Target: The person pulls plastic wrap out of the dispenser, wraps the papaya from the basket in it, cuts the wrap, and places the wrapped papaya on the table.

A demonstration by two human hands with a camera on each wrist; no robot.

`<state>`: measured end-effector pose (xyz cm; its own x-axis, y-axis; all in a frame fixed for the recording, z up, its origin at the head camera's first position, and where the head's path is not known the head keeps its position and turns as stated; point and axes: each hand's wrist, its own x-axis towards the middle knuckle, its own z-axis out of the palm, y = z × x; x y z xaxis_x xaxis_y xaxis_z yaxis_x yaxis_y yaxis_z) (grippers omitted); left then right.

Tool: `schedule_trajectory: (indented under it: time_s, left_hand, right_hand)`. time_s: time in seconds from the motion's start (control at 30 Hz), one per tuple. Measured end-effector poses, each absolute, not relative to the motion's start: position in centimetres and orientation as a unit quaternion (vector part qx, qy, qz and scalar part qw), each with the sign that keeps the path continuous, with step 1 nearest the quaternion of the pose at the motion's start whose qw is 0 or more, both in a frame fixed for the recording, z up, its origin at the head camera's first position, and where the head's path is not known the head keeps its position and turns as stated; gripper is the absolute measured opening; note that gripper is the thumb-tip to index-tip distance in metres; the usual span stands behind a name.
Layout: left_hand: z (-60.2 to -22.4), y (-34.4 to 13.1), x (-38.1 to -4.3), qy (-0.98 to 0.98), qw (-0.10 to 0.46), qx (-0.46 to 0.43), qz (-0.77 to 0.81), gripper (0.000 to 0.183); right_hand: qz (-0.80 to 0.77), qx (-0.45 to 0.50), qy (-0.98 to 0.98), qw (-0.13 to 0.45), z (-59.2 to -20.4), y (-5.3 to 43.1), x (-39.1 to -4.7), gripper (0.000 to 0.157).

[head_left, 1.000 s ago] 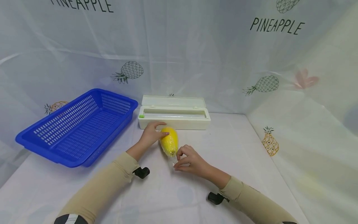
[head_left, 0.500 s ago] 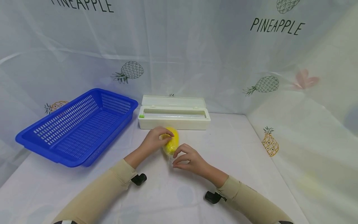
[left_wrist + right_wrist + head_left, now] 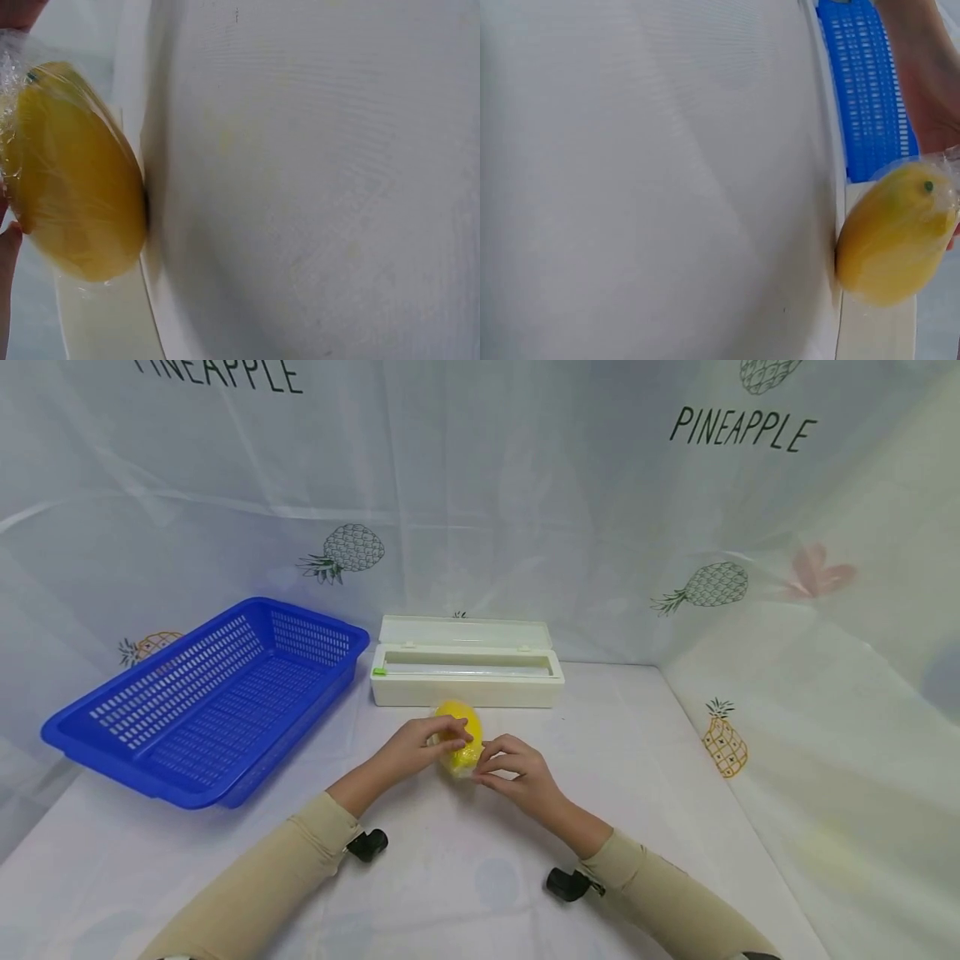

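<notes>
A yellow mango (image 3: 454, 710) wrapped in cling film (image 3: 462, 771) stands out on the white cloth, just in front of the long white box. My left hand (image 3: 408, 747) holds it from the left, its thumb and forefinger over the upper side. At the near end, my right hand (image 3: 525, 781) pinches the film with thumb and fingers close together. In the left wrist view, crumpled film (image 3: 9, 82) gathers at the mango's stem end. The right wrist view shows the small green stem tip under the film. Parts of both hands' fingers are hidden behind the fruit in the wrist views.
Behind the mango stands a white cling film dispenser (image 3: 468, 693) with its lid up and a roll inside. A blue perforated basket (image 3: 217, 702) sits to the left. A hanging cloth with pineapple prints (image 3: 525, 543) closes off the back.
My left hand has slid nearer along the mango, from its far end to its middle. My right hand has moved slightly up, and the film tail at the near end now lies folded toward the fruit.
</notes>
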<state>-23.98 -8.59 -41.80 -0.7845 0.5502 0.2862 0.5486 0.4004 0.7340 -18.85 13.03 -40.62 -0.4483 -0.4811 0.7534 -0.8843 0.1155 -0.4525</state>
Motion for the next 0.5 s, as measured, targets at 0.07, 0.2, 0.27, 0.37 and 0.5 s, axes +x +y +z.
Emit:
schedule_trajectory:
  time_s: [0.07,0.2,0.27,0.37,0.5]
  left_hand:
    - [-41.60,-8.55,-23.95,0.834,-0.001,0.352,0.426,0.015]
    - [-41.30,-8.38,-23.81,0.827,-0.017,0.406,0.389,0.022]
    - [-41.28,-8.29,-23.74,0.823,-0.027,0.424,0.377,0.020]
    - [-41.39,-8.15,-23.71,0.817,-0.036,0.439,0.373,0.015]
    - [-41.50,-8.02,-23.75,0.816,-0.043,0.444,0.367,0.008]
  right_hand:
    - [0.472,0.465,-0.718,0.213,-40.47,13.00,-18.86,0.026]
    - [0.489,0.434,-0.728,0.205,-40.58,12.97,-19.04,0.020]
    - [0.501,0.414,-0.735,0.194,-40.62,12.97,-19.11,0.018]
    - [0.523,0.387,-0.741,0.168,-40.64,13.04,-19.19,0.014]
    - [0.529,0.363,-0.753,0.144,-40.40,13.16,-19.24,0.009]
